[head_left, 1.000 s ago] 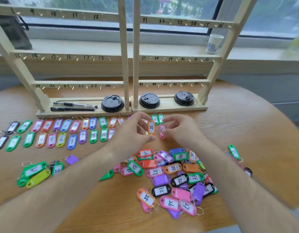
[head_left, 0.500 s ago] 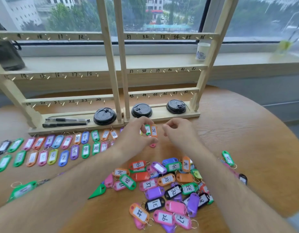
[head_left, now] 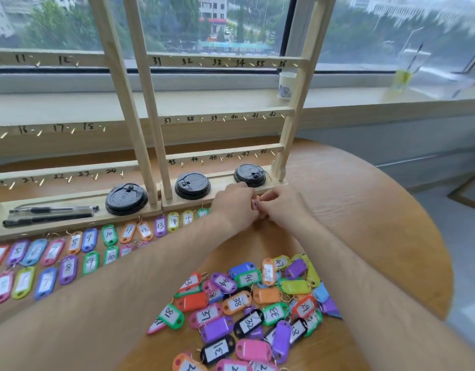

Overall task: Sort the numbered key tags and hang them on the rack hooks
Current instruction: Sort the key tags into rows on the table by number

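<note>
A wooden rack with numbered brass hooks stands at the table's far side; all visible hooks are bare. My left hand and my right hand meet just before the rack's base, both pinching an orange key tag held upright between them. Sorted tags lie in two rows along the rack's base to the left, numbers rising rightward. A mixed pile of coloured tags lies near me between my forearms.
Three black cup lids sit on the rack's base, and two black pens lie at its left. A paper cup stands on the window sill behind. The round table's edge curves away at the right.
Both hands have moved away from me and to the right, toward the rack's base, carrying the orange tag. The pink tag seen earlier by my fingers is out of sight. The view has tilted up.
</note>
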